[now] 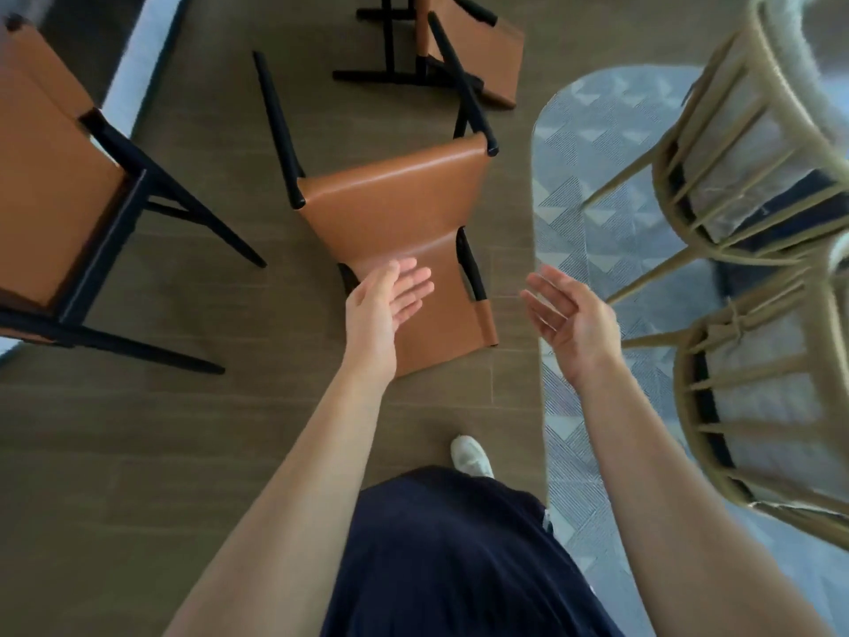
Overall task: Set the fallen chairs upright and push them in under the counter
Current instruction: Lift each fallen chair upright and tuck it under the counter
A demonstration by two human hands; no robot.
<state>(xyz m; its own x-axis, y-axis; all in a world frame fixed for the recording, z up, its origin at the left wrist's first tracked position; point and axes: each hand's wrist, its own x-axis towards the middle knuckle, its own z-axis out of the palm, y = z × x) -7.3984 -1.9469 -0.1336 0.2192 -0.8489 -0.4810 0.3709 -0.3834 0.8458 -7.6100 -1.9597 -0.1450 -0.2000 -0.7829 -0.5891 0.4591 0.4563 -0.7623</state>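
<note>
Since the nearest fallen chair lies on the floor straight ahead of me, its long axis runs away from my body, with the tan backrest end closest and the black legs pointing off beyond it. My left hand hovers over that near end with fingers straight and relaxed, holding nothing; I cannot tell whether it touches the leather. My right hand is spread open too, palm up and empty, just beside the chair's right edge, so the left is the nearer. I judge the lift must start at the backrest, one hand on each side. A second fallen chair lies past the legs, close enough to crowd them. Another tan chair sits to my left, and two wicker chairs stand on a rug to my right, narrowing the room to swing.
</note>
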